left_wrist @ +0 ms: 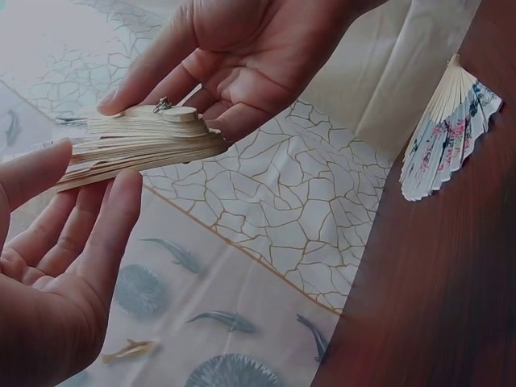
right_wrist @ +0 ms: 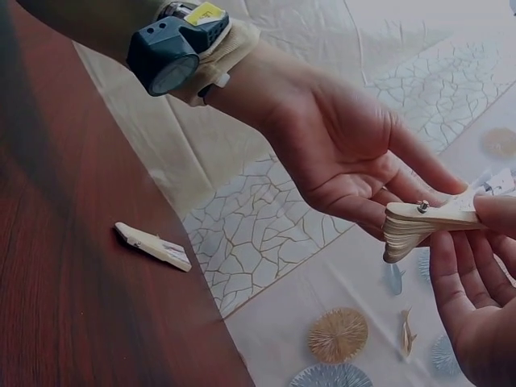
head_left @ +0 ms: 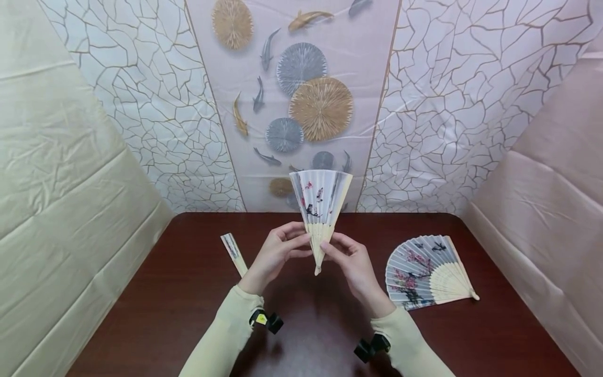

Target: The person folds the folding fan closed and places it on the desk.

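Both hands hold up a partly spread folding fan [head_left: 320,204], its pale ribs meeting at a pivot at the bottom and its white leaf painted with red blossoms and dark branches. My left hand [head_left: 278,254] pinches the ribs from the left, thumb on the near face. From the other side my right hand [head_left: 353,264] pinches them, thumb on the near face too. In the right wrist view the metal pivot pin shows at the end of the stacked ribs [right_wrist: 407,234]. The fan is raised above the table [head_left: 301,335].
On the table's right lies a widely spread folding fan [head_left: 419,275] with pink blossoms. A closed folding fan [head_left: 234,254] lies at the left, partly behind the left wrist. Patterned cloth [head_left: 433,104] hangs behind the table. Each wrist wears a small black camera [head_left: 372,348].
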Motion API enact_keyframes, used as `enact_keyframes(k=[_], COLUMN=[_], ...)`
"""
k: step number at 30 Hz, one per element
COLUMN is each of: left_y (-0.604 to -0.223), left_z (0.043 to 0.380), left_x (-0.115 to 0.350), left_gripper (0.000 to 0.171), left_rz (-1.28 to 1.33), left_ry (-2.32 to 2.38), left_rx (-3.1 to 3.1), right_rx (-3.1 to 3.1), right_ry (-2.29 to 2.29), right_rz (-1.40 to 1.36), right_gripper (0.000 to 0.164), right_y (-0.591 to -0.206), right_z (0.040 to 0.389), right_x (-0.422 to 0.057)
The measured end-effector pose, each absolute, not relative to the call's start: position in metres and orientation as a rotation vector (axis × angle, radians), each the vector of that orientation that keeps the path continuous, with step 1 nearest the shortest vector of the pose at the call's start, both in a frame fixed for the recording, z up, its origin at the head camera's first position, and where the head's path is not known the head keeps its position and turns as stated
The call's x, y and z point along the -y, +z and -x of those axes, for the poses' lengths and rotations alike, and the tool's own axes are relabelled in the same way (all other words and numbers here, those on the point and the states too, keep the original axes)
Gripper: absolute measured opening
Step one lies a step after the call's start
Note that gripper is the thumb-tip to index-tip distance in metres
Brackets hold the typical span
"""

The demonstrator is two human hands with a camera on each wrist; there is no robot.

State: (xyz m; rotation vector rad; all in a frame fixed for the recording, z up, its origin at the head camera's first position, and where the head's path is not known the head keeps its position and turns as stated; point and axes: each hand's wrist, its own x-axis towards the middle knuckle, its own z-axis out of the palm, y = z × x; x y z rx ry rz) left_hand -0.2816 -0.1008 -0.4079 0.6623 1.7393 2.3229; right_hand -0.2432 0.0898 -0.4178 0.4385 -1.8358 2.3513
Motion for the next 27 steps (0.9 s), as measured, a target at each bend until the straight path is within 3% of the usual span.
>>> enact_keyframes(k=[27], left_y=[-0.4051], left_z=[0.2761], left_x=[0.1002], left_gripper=[0.038], left_rz=[-0.674], left_ry=[2.285], left_rx=[-1.792], right_rx=[1.847], right_ry=[2.381], right_rz=[-0.484], right_gripper=[0.037], right_y=[-0.4174], right_z=[0.2409], right_x=[-0.0902])
